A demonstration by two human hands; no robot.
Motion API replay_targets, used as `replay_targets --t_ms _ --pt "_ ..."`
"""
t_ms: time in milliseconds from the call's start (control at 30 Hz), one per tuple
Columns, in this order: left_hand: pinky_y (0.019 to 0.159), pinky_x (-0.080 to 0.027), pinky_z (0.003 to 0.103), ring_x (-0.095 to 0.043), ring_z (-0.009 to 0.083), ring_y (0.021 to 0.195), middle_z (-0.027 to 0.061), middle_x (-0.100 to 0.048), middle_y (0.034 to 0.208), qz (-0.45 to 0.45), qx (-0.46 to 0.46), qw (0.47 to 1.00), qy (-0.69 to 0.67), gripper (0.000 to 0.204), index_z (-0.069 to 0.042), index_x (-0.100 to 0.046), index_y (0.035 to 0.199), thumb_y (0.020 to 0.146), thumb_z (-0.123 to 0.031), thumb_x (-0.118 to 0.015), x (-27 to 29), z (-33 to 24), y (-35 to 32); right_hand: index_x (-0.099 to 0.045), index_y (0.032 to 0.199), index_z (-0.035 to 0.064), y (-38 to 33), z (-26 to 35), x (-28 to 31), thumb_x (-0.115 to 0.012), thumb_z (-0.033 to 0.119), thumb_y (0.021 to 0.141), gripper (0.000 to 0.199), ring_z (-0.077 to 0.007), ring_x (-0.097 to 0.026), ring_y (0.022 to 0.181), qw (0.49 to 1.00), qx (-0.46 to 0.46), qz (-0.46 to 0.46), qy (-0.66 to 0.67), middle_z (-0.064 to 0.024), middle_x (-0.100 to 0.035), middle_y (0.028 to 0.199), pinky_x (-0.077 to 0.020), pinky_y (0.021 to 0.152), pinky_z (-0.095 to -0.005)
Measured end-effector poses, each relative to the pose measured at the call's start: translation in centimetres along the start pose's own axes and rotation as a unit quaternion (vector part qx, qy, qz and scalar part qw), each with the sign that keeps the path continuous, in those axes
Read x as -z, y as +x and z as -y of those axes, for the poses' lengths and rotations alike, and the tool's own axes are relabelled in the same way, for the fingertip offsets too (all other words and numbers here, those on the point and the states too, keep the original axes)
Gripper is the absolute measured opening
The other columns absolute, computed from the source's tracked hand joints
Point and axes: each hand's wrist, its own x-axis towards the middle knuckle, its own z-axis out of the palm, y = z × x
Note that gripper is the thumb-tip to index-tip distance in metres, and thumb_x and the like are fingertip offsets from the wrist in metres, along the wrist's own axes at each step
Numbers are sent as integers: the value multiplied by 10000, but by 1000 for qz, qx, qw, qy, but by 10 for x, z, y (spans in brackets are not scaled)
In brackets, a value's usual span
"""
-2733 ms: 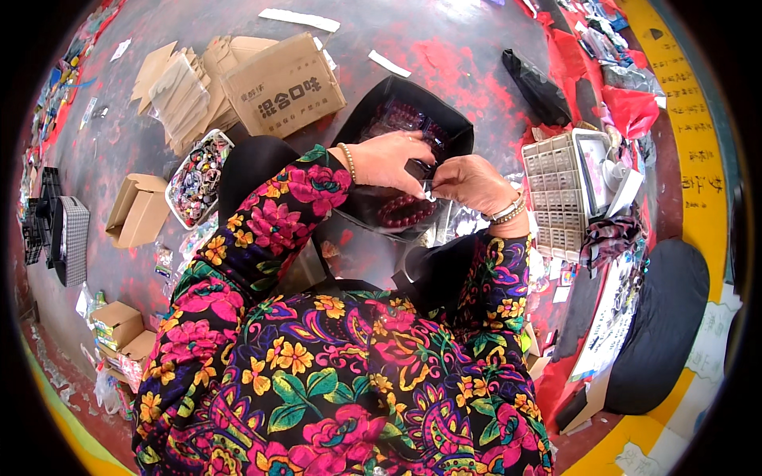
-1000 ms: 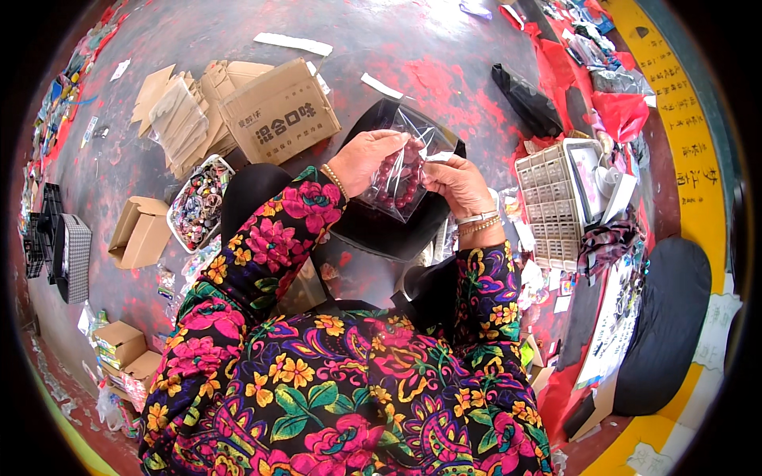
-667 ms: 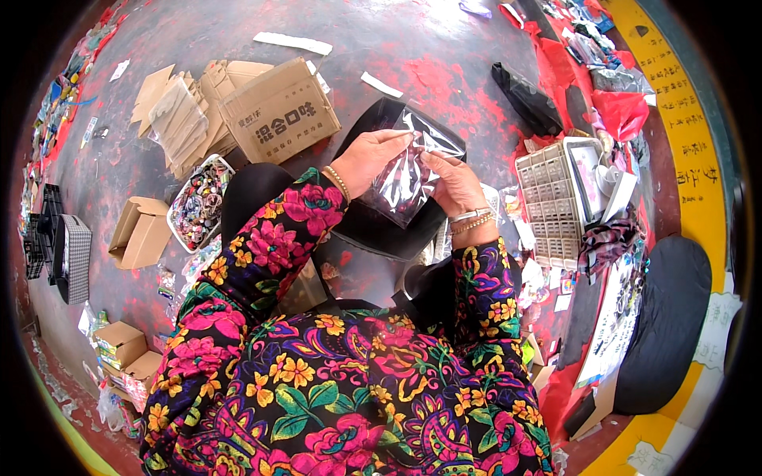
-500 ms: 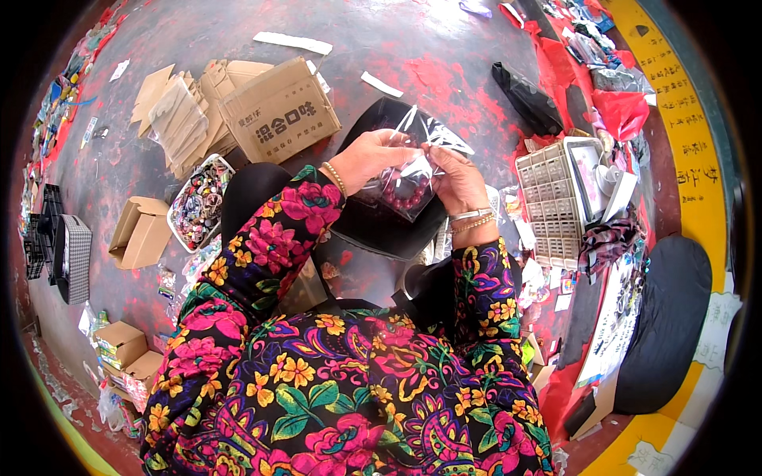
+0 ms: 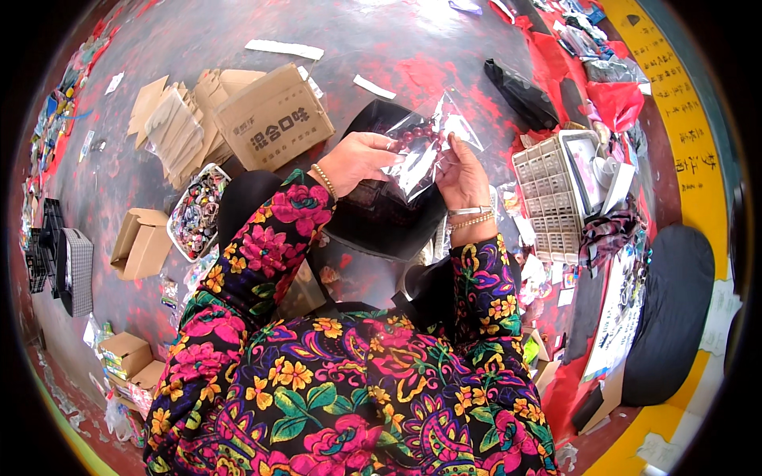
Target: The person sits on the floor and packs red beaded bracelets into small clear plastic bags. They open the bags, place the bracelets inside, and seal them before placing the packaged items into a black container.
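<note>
A clear plastic bag (image 5: 421, 173) is stretched between my hands over a black tub (image 5: 373, 230). Inside it shows a dark red beaded bracelet (image 5: 416, 135), lying toward the bag's far end. My right hand (image 5: 463, 176) pinches the bag's right side between thumb and fingers. On the other side, my left hand (image 5: 359, 162) has its fingers closed at the bag's left edge. Glare on the plastic hides part of the bag. More dark beaded items lie dimly in the tub, too dark to tell apart.
To the left are a cardboard box (image 5: 274, 119), flattened cardboard (image 5: 176, 119), a white basket of small colourful items (image 5: 200, 214) and an open carton (image 5: 141, 244). At the right stand a beige plastic crate (image 5: 546, 202) and a black cushion-like shape (image 5: 668, 317).
The bag has been turned over, so the bracelet has shifted from its near end to its far end. My right hand has moved slightly nearer and my left hand slightly left.
</note>
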Motion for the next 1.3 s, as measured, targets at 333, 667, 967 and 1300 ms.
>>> replay_targets --t_ms 333,667,967,1300 --pt "775 -474 259 -595 126 867 78 -628 976 44 -11 998 41 263 27 -575 1058 864 -150 -586 -6 -5 -3 -593 984 30 -4 39 9 -600 241 856 246 -236 -639 832 994 56 95 24 -115 -654 911 -497 633 -290" --pt "736 -491 237 -605 113 857 62 -636 963 36 -52 998 7 300 34 -561 1117 906 -178 -534 -7 -7 -6 -570 1058 -6 -8 21 3 -619 248 838 340 -226 -606 959 985 58 158 48 -131 -631 1028 -489 776 -314" --pt "723 -484 224 -601 97 845 48 -629 952 1 -48 996 80 317 28 -554 1123 911 -206 -526 -11 -11 -3 -546 1110 12 -7 -4 -4 -610 246 852 354 -227 -587 969 980 -23 198 25 -126 -615 1047 -476 855 -370" --pt "752 -485 260 -607 112 844 54 -631 943 -14 -45 985 167 269 13 -571 1089 895 -171 -543 -6 -11 -5 -544 1096 6 -6 3 -7 -535 237 893 308 -242 -585 959 981 -20 185 54 -119 -615 1037 -441 887 -379"
